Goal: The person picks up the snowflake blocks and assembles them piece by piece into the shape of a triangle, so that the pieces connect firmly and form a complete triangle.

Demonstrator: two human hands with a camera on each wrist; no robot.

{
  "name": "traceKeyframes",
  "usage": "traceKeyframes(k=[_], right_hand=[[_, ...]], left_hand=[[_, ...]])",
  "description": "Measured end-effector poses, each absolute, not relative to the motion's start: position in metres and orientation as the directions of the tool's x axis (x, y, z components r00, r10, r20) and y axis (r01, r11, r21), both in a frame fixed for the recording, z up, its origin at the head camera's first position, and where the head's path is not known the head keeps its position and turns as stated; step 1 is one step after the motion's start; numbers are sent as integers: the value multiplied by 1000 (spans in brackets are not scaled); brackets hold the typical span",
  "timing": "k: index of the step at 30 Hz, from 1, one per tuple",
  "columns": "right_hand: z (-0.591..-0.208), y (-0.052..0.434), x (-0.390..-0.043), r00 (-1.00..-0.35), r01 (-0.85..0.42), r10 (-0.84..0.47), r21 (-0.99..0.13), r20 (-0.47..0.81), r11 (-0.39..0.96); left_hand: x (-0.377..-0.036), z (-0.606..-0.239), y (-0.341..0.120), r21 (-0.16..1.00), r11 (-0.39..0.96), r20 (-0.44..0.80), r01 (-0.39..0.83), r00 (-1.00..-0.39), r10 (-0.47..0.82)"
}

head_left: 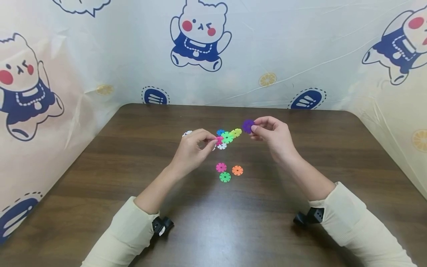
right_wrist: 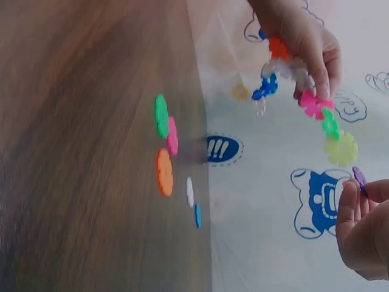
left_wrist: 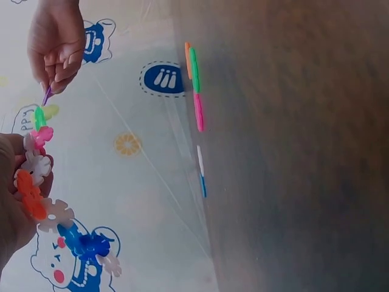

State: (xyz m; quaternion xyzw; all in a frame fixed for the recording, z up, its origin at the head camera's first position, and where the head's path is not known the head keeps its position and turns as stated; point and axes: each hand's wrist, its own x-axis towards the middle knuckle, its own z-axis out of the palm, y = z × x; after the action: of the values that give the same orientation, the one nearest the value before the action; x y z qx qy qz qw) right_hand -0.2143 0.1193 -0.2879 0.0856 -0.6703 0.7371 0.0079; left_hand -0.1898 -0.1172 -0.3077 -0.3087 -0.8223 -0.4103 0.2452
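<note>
The left hand pinches a chain of interlocked snowflake discs between thumb and curled fingers, gripping it at a pink piece. The chain is made of thin, flat plastic discs with notched, petal-like rims (pink, green and yellow toward the free end; white, orange and blue nearer the palm, as the left wrist view shows). It is held above the table, clear of the surface.

The right hand holds a single purple disc between thumb and fingertips, edge toward the chain's yellow end piece, just beside it; contact cannot be confirmed.

Below the hands, three loose discs lie flat on the table: a pink disc, an orange disc and a green disc, close together. A white disc lies farther back, left of the left hand.

The table is dark brown with a wood-grain finish and rounded corners. A glossy, wrinkled plastic sheet printed with cartoon bears encloses it on three sides.
</note>
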Motion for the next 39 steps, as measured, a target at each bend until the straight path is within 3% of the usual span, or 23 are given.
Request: traceKeyframes(k=[15, 25, 39], right_hand=[[-284, 115, -208, -992, -54, -108, -995, 63, -83], [-286, 110, -202, -994, -52, -88, -979, 70, -198], [-289, 107, -202, -990, -40, -123, -971, 71, -238]], left_hand=[[-190, -307, -115, 424, 457, 720, 782, -597, 353], [-188, -307, -116, 356, 479, 761, 803, -546, 350], [-186, -309, -117, 289, 452, 801, 844, -472, 368]])
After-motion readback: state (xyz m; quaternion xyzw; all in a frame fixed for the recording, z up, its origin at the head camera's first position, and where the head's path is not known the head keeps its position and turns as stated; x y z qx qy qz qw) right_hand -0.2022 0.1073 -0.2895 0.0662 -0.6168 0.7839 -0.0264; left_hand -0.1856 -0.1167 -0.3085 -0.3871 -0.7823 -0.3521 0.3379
